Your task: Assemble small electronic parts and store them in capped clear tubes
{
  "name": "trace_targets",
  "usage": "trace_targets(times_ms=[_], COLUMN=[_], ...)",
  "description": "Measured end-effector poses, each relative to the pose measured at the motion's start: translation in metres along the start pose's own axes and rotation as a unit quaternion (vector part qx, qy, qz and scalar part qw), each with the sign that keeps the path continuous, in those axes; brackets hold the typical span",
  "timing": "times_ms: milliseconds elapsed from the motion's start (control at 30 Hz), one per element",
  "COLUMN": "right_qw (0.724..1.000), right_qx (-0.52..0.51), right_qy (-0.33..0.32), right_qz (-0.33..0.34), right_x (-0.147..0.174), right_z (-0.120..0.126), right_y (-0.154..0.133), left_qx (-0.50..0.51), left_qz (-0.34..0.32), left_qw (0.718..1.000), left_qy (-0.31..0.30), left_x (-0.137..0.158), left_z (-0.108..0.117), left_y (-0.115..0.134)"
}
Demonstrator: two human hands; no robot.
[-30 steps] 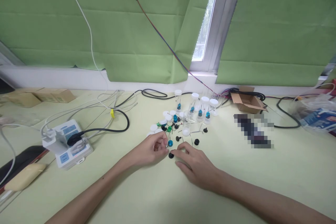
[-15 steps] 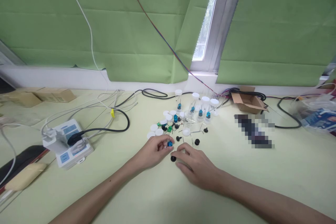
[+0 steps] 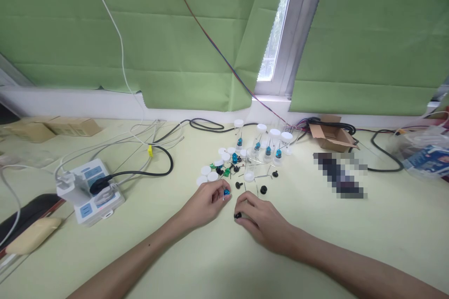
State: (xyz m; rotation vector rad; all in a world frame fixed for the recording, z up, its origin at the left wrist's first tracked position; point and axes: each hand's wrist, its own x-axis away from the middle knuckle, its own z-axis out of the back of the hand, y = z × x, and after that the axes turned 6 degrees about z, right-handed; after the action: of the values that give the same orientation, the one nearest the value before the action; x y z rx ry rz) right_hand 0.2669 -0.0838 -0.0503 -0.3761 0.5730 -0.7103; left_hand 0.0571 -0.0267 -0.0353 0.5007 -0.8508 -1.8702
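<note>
My left hand (image 3: 205, 202) is closed, pinching a small blue part (image 3: 226, 192) with a thin metal pin. Thumb and fingers of my right hand (image 3: 261, 219) are closed on a small black knob-like part (image 3: 237, 215), just above or at the table. Between and beyond the hands lie a black screw-like part (image 3: 239, 185) and a round black part (image 3: 263, 189). White round caps (image 3: 213, 176), small green parts (image 3: 227, 172) and thin metal rods (image 3: 261, 176) lie further back. A clear tube (image 3: 249, 163) stands on its white cap behind my right hand.
Several clear tubes with white caps (image 3: 274, 132) and blue parts inside stand at the back. A power strip (image 3: 91, 191) with plugs and cables is at left. An open cardboard box (image 3: 331, 138) and a plastic bag (image 3: 426, 154) are at right.
My right hand has closed on the black knob-like part, which has shifted slightly right and tilted. My left hand still holds the blue part, now turned a little.
</note>
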Motion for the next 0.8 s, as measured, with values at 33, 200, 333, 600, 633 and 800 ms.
trace_targets(times_ms=[33, 200, 333, 600, 633, 800], right_qw=[1.000, 1.000, 0.999, 0.998, 0.998, 0.997], right_qx=[-0.001, -0.015, -0.021, -0.011, -0.011, -0.018], right_qy=[0.001, 0.020, 0.029, 0.053, 0.055, 0.058], right_qz=[-0.001, 0.009, 0.010, -0.037, -0.042, -0.042], right_x=[0.000, 0.000, 0.000, 0.000, 0.000, 0.000], right_z=[0.000, -0.003, -0.004, -0.004, -0.005, -0.009], right_y=[0.000, 0.003, 0.003, 0.000, 0.000, 0.004], left_qx=[0.007, 0.072, 0.182, 0.421, 0.440, 0.493], left_qz=[0.001, 0.012, 0.028, 0.079, 0.082, 0.102], left_qw=[1.000, 0.997, 0.983, 0.900, 0.890, 0.856], left_qy=[0.001, 0.000, -0.026, -0.083, -0.091, -0.118], left_x=[0.000, -0.002, -0.002, -0.003, -0.003, -0.003], left_z=[-0.001, -0.001, 0.002, 0.003, 0.002, 0.000], left_y=[-0.001, -0.003, 0.004, 0.004, 0.003, 0.002])
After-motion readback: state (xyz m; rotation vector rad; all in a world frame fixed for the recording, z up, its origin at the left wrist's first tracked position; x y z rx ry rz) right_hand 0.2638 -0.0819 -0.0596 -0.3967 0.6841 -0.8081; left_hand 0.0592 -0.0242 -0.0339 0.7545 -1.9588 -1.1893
